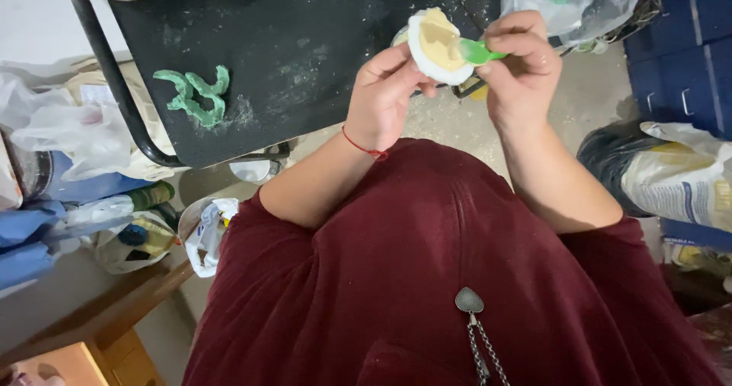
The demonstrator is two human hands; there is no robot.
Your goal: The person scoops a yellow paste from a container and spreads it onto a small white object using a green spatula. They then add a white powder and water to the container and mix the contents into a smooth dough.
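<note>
My left hand [383, 90] grips a small white dish [436, 45] of pale yellow paste, tilted toward me above the edge of a black work surface [290, 43]. My right hand [522, 65] pinches a green spoon-like tool [479, 52] whose tip rests in the paste. A red thread circles my left wrist. A green moulded piece [197, 96] with curled arms lies on the black surface, left of my hands. White dust speckles the surface.
A clear plastic bag [576, 1] with something red inside lies at the top right. Blue crates [690, 50] and a printed sack [679, 176] stand at the right. Plastic bags, bottles and a small white cup [252, 171] crowd the floor at the left.
</note>
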